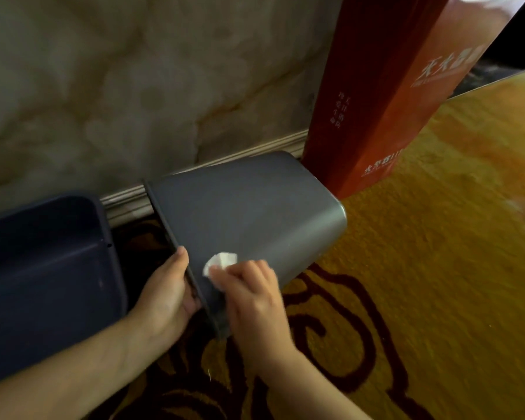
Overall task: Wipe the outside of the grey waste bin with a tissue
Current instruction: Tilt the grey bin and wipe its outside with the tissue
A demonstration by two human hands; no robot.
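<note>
- Grey plastic: the bin (249,213) lies tipped on its side on the carpet (422,268), its mouth turned left and its base toward a red carton (385,95) that stands by the wall (119,86).
- The left hand (167,295) steadies the bin at the rim: the thumb lies along the rim's outer edge, and the fingers curl into the mouth and close on the rim.
- The right hand (252,295) presses a small white tissue (219,262) flat against the upturned side wall, close to the rim; its fingers (243,268) are bunched together on top of the wad, pinching it to the plastic.
- A dark blue tub (43,268) sits just beside the bin's mouth, apart from it.
- Progress, as I judge it: wiping is under way, with the tissue on the near corner of the upper face.
- I cannot tell which parts are already clean; the grey surface looks even, with no marks or streaks.
- Likely left: the rest of this broad face toward the base, the rounded corners, the base end, and the sides now facing the wall and the carpet, which need the bin turned.
- The tissue is small against the bin, so many strokes seem needed.
</note>
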